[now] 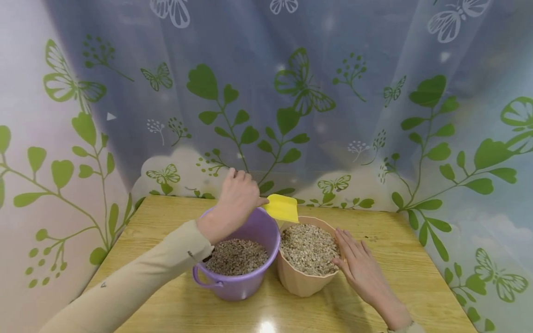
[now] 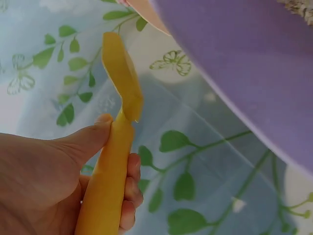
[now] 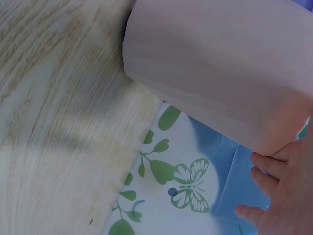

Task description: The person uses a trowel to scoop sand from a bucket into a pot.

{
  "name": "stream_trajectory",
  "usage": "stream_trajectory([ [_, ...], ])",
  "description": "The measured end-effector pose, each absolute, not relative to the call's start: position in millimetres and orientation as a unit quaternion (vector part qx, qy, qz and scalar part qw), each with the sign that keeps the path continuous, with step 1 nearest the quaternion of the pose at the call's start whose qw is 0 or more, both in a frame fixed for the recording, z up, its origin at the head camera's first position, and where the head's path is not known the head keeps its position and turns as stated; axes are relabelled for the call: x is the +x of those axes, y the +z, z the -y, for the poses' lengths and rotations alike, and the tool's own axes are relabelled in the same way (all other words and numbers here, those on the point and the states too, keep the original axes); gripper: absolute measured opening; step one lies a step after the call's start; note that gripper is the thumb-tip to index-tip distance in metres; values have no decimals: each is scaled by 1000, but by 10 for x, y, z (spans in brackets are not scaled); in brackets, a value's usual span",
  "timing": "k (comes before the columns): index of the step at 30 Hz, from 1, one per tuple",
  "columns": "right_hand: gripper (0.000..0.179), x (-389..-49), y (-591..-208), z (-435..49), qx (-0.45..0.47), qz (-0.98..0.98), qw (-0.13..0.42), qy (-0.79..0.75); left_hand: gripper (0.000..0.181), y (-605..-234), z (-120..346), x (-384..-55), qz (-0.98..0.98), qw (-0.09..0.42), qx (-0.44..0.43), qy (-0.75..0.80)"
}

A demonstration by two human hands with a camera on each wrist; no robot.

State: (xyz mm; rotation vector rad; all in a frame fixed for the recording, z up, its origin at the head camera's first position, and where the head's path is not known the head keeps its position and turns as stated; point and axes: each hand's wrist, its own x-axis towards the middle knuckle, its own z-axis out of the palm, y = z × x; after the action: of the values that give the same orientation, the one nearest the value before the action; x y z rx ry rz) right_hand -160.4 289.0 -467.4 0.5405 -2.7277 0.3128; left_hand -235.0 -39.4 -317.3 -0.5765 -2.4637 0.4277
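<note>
Head view: we see the left hand gripping the scoop, blade at three o'clock from its fingers; the right hand touches the pot at three, fingers straight. Left wrist: we see fingers wrap the handle, blade at twelve, bucket at two. Right wrist: fingers spread, pot at eleven.

On the table, the bucket sits left of the pot, with bits in both. The left hand holds the scoop near both rims; the right hand touches the pot's right side. A curtain hangs behind.
</note>
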Motion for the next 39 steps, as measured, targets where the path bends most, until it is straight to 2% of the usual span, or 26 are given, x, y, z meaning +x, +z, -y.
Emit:
stream_trajectory([
  [5, 67, -1606, -4678, -2882, 192, 960, 175, 103, 61, -3287, 652, -2311, 915, 326, -205, 118],
  [12, 67, -1608, -4663, -2884, 189, 963, 165, 101, 57, -3454, 954, -2224, 938, 279, -188, 88],
  [20, 72, -1562, -4595, -2845, 198, 962, 172, 81, 61, -3618, 1204, -2144, 922, 321, -204, 75],
  [26, 78, -1582, -4527, -2577, 243, 949, 182, 81, 64, -3739, 1282, -2138, 936, 277, -195, 91],
  [34, 76, -1726, -4431, -1991, 322, 912, 228, 115, 61, -3828, 1257, -2134, 945, 231, -190, 131],
  [39, 90, -1811, -4423, -1697, 336, 904, 242, 111, 61, -3828, 1241, -2129, 946, 219, -197, 135],
])
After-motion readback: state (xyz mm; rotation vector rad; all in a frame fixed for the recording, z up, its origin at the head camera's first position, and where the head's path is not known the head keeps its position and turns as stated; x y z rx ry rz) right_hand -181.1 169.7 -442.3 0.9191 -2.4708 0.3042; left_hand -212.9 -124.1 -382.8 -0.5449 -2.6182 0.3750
